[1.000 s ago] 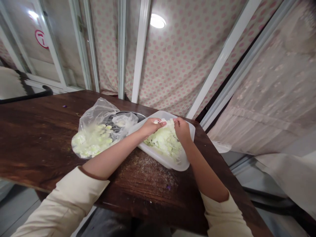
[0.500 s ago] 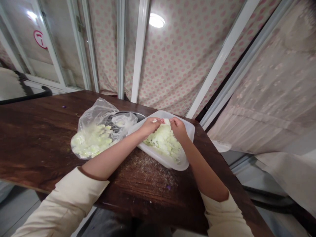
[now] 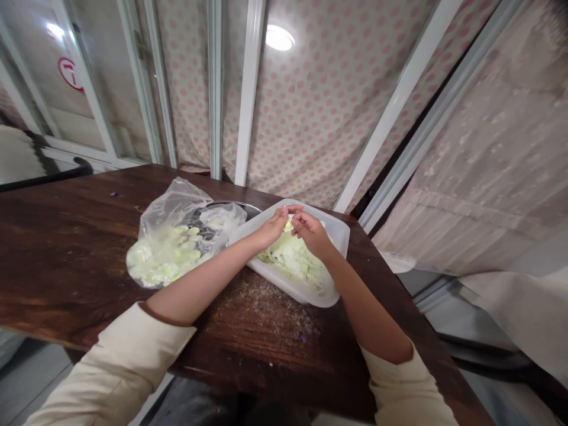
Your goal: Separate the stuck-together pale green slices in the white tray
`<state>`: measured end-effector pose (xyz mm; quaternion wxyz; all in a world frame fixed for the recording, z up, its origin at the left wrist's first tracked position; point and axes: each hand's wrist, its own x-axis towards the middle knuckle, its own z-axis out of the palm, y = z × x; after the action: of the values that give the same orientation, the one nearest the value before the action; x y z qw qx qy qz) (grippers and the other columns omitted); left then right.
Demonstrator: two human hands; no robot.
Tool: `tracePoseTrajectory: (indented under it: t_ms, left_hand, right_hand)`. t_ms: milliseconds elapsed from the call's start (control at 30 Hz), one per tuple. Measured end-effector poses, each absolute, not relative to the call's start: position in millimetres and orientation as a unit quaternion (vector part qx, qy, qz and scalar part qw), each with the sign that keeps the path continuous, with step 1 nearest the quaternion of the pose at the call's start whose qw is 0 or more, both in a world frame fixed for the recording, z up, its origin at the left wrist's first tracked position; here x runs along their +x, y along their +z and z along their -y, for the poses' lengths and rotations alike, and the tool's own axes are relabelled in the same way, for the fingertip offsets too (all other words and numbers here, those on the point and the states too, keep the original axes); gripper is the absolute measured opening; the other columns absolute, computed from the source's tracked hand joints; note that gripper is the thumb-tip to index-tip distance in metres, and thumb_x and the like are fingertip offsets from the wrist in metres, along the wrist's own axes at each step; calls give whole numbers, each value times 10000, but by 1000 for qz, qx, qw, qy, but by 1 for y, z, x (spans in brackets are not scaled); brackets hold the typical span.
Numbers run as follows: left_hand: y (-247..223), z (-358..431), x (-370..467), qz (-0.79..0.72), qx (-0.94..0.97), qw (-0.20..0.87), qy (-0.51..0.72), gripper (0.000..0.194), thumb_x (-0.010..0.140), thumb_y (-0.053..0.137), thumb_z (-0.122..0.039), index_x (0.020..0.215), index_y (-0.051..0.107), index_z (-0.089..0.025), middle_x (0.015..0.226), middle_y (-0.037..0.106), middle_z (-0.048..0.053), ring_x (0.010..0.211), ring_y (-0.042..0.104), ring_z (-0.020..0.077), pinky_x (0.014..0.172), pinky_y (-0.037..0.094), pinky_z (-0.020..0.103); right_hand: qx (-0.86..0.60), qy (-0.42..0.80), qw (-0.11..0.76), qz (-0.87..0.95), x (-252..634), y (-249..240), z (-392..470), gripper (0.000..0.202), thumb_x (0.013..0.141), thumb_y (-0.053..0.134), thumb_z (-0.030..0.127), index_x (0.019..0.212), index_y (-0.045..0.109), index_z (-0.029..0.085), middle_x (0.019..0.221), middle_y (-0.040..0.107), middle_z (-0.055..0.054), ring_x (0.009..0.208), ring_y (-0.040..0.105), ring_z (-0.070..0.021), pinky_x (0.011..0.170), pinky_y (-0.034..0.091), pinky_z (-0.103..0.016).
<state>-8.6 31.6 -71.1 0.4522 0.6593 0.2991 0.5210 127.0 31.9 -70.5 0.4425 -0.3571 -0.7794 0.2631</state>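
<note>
While tub (image 3: 341, 235) and bag (image 3: 173, 202) hold pale leaves (image 3: 293, 258), left fingers (image 3: 283, 213) and right fingers (image 3: 304, 221) loosely grip one piece (image 3: 288, 225).

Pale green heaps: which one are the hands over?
The pale green heap in the white rectangular plastic tub, right of the clear plastic bag holding the other.

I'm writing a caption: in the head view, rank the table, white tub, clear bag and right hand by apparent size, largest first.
1. Table
2. White tub and clear bag: too alike to rank
3. Right hand
</note>
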Motion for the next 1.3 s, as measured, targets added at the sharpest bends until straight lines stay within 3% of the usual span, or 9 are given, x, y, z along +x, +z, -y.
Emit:
tracePoseTrajectory:
  t_ms: [133, 267, 467, 667, 900, 1067, 1200, 1300]
  left_hand:
    - [-74, -37, -8, -333, 633, 498, 490, 291, 789, 438, -428, 828, 547, -162, 828, 570, 34, 743, 523, 115, 586, 361, 198]
    - [-74, -39, -8, -331, 639, 517, 462, 223, 727, 541, -334, 636, 465, -145, 579, 477, -16, 527, 446, 68, 486, 295, 187]
    - [-73, -37, -7, -324, 596, 591, 436, 201, 739, 526, -330, 715, 483, -135, 647, 500, 4, 528, 484, 67, 460, 317, 187]
    - [-73, -36, -5, -287, 595, 616, 430, 192, 751, 529, -320, 736, 464, -140, 675, 500, 6, 517, 494, 60, 444, 346, 181]
    - [-74, -37, -5, -293, 582, 616, 444, 179, 726, 553, -289, 801, 504, -135, 696, 545, 15, 545, 534, 74, 492, 400, 197]
    - [-71, -36, -7, -278, 571, 597, 489, 81, 702, 532, -185, 667, 505, -116, 600, 567, 20, 560, 546, 81, 559, 415, 208]
    - [-71, -37, -10, -292, 564, 564, 528, 182, 646, 589, -156, 547, 439, -130, 516, 557, 4, 507, 520, 69, 553, 411, 206]
    - [-73, -38, -11, -297, 552, 576, 524, 238, 636, 646, -240, 565, 449, -128, 541, 576, 10, 519, 530, 69, 557, 419, 204]
  right_hand:
    - [-418, 151, 465, 766, 136, -72, -37, 279, 831, 354, 416, 664, 418, 202, 563, 448, 23, 540, 423, -112, 551, 337, -245]
    - [-459, 18, 421, 782, 140, -69, -35, 295, 854, 311, 365, 618, 387, 206, 542, 418, 13, 536, 392, -128, 543, 287, -254]
    - [-473, -95, 327, 812, 135, -64, -26, 242, 866, 287, 295, 684, 419, 206, 617, 481, -17, 580, 410, -151, 539, 234, -260]
    - [-482, -149, 314, 804, 133, -64, -25, 236, 869, 286, 268, 705, 441, 201, 625, 500, -24, 599, 418, -159, 548, 220, -269]
    - [-511, -151, 359, 766, 132, -63, -24, 260, 870, 297, 296, 660, 419, 204, 567, 450, -13, 547, 376, -146, 527, 186, -270]
    - [-481, -83, 365, 793, 131, -64, -25, 268, 873, 273, 331, 663, 385, 208, 578, 418, -1, 562, 379, -141, 540, 223, -257]
    - [-456, -56, 372, 806, 132, -65, -27, 271, 869, 275, 347, 656, 369, 208, 579, 401, 5, 566, 375, -137, 555, 246, -252]
    - [-477, -44, 388, 787, 133, -66, -27, 273, 866, 282, 358, 653, 369, 211, 554, 381, 13, 538, 360, -133, 546, 249, -252]
